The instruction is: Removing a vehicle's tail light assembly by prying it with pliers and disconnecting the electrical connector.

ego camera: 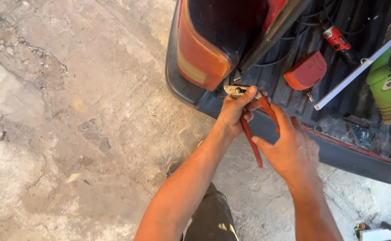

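- Pliers (249,116): slip-joint type, bare steel head with a pivot bolt, two long handles sleeved in smooth red-orange coating. The head sits at the rear corner of the truck bed, just under the lower edge of the tail lamp; whether the steel tips bite on anything there cannot be told.
- Left hand (234,114): fingers curled closed around the neck of the pliers just below the pivot, thumb laid over the steel head.
- Right hand (289,149): on the handles lower down, fingers loosely bent and partly spread; one handle passes under the palm, the other runs down past the thumb. A firm grip cannot be confirmed.
- Tail lamp (202,56): glossy moulded lens, orange-red with a paler amber band, rounded at the corner.
- Bumper (186,91): dull dark grey, curved around the corner, scuffed.
- Truck bed (338,116): ribbed dark metal, dusty and rust-stained, red paint along the rear edge.
- On the bed: a red wedge-shaped plastic case (306,71), a red power tool (337,39) with black cables, a white straight strip (360,69), a green ribbed plastic container (389,87) at the far right edge.
- Ground (70,134): cracked, patchy concrete, rough and stained.
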